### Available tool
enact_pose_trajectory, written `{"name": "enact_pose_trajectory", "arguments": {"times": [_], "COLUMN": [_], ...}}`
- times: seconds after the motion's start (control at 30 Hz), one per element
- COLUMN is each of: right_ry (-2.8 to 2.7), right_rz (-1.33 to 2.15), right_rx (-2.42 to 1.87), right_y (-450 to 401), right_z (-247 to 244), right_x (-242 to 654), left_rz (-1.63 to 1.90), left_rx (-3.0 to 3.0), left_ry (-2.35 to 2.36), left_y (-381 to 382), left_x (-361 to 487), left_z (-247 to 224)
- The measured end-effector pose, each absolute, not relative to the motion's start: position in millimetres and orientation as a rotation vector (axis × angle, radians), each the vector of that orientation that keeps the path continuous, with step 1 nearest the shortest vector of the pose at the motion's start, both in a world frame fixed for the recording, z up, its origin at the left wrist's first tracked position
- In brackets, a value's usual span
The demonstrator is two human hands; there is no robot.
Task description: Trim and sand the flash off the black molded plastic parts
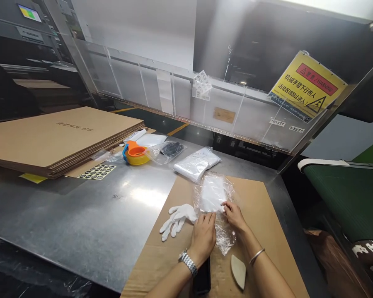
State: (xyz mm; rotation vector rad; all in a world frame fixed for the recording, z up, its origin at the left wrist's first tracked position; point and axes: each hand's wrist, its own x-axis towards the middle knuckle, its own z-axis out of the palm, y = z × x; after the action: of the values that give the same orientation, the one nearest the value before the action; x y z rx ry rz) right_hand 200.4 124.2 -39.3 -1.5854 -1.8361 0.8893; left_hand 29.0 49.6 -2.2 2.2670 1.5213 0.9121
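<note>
A clear plastic bag [225,240] with a folded white item [213,192] in it lies on a sheet of brown cardboard [251,194]. My left hand [204,234] is closed at the bag's near edge, fingers together and thumb hidden. Thumb and fingers of my right hand [234,216] pinch the right side of the same bag. A white glove [178,219] rests left of my left hand. Under my left wrist shows a black flat object [202,277]. A beige curved piece [238,271] lies beside my right forearm.
White plastic-wrapped packets [197,163] lie beyond the cardboard. Farther left are a tape roll with an orange core [136,153], a bagged dark item [171,149], a sticker sheet [98,171] and stacked cardboard [65,136]. A clear panel with a yellow warning sign [309,87] stands behind; a green conveyor [345,194] is right.
</note>
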Motion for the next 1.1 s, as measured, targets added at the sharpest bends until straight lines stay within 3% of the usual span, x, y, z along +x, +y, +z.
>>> {"name": "enact_pose_trajectory", "arguments": {"times": [0.47, 0.8, 1.1], "right_ry": [-1.66, -1.697, -1.901], "right_rz": [1.074, 0.812, 0.502], "right_rx": [-1.481, -1.464, -1.429], "right_y": [119, 109, 48], "right_z": [-25, 0, 50], "right_x": [202, 195, 164], "left_rz": [0.956, 0.992, 1.295], "left_rx": [2.109, 1.949, 2.27], "left_ry": [1.645, 1.698, 1.484], "left_y": [78, 95, 58], "left_x": [48, 42, 15], "left_z": [10, 8, 21]}}
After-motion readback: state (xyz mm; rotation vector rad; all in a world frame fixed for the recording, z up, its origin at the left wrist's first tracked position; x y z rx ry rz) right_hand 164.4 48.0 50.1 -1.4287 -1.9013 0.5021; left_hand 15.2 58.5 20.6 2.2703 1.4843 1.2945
